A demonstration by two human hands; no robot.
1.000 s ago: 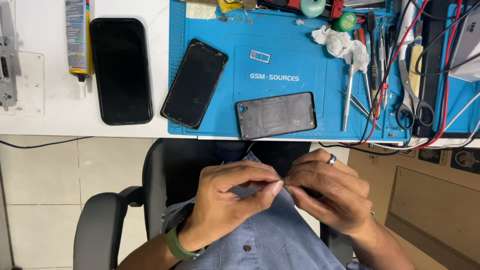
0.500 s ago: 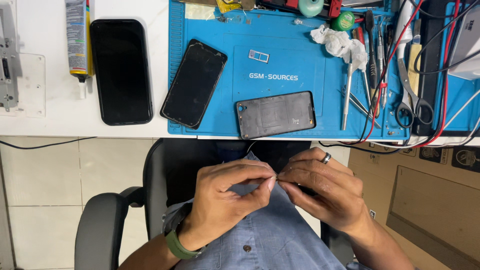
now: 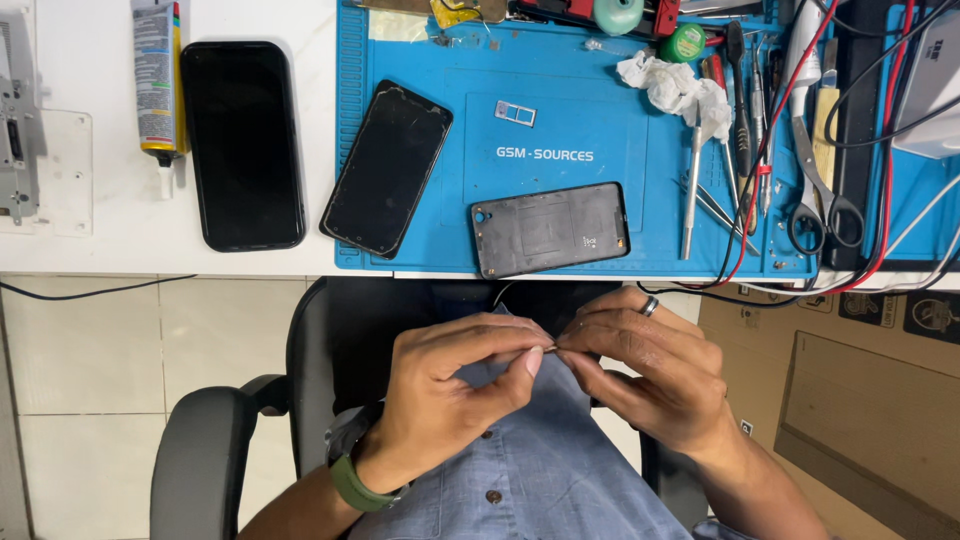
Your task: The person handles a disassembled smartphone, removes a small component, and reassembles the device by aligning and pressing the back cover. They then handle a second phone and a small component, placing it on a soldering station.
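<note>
Both hands meet in front of the person's chest, near the viewer and below the edge of the bench [image 3: 100,240]. The left hand [image 3: 450,400] and the right hand [image 3: 650,375] each have a closed grip, thumb and forefinger pinched on a tiny object [image 3: 553,348] held between the fingertips; it is too small to identify. A ring sits on the right hand, a green band on the left wrist. On the blue mat [image 3: 600,130] farther away lie a phone back cover [image 3: 550,228] nearest the hands, a cracked dark phone [image 3: 388,168] to its left, and a small tray [image 3: 515,113]. A larger black phone [image 3: 243,145] and a glue tube [image 3: 158,85] rest on the white bench at left. Screwdrivers, tweezers and scissors [image 3: 820,185] lie at right.
</note>
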